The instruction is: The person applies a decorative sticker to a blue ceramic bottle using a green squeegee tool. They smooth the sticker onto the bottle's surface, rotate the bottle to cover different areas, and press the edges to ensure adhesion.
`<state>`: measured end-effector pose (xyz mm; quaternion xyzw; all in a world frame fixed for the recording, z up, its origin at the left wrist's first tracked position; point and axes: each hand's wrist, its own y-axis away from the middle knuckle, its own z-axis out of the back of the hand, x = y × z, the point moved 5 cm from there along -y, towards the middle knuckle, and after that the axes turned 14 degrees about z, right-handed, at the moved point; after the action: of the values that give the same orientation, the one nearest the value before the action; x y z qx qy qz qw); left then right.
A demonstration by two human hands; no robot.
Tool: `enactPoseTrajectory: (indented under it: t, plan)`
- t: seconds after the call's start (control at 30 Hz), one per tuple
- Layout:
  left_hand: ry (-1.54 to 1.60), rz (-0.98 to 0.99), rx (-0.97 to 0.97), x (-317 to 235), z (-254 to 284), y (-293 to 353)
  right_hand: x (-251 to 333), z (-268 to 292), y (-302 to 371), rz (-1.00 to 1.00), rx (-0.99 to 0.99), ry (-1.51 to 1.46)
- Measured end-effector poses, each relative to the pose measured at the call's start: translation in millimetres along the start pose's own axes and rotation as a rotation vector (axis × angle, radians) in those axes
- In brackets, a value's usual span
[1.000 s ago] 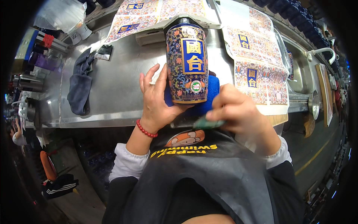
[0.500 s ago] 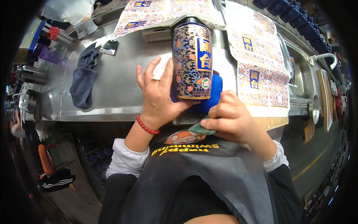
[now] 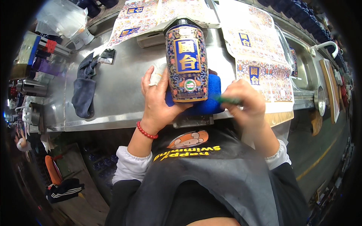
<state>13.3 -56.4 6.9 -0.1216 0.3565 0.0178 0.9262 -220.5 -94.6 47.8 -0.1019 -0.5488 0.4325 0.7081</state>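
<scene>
Patterned bottle (image 3: pixel 186 64), held low by left hand (image 3: pixel 155 103): may slip if grip loosens; green piece (image 3: pixel 228 100), perhaps scraper (blurred), pinched in right hand (image 3: pixel 247 103): stray edge could scratch

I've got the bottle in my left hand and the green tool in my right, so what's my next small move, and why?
Probably bring the green tool slightly left, to the lower right side of the patterned bottle. The left hand braces the bottle's left side and base, while the tool, blurred in the right hand, appears just short of it.
</scene>
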Motion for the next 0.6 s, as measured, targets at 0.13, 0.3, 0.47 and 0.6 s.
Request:
enactPoseTrajectory:
  t: [0.13,0.3,0.47,0.6]
  plan:
    - [-0.189,-0.052,-0.180,-12.3,8.5,6.0,-19.0,-7.6,0.1,-0.448,-0.261,-0.314]
    - [-0.087,0.096,-0.092,-4.6,-3.1,-1.0,-22.2,-31.9,-7.9,-0.493,-0.235,-0.423]
    - [-0.208,-0.024,-0.184,-12.5,4.4,2.3,-0.6,-35.8,-27.2,-0.305,-0.073,-0.040]
    - [-0.220,-0.046,-0.211,-19.4,10.3,2.4,16.6,-40.9,-42.0,-0.291,-0.001,0.076]
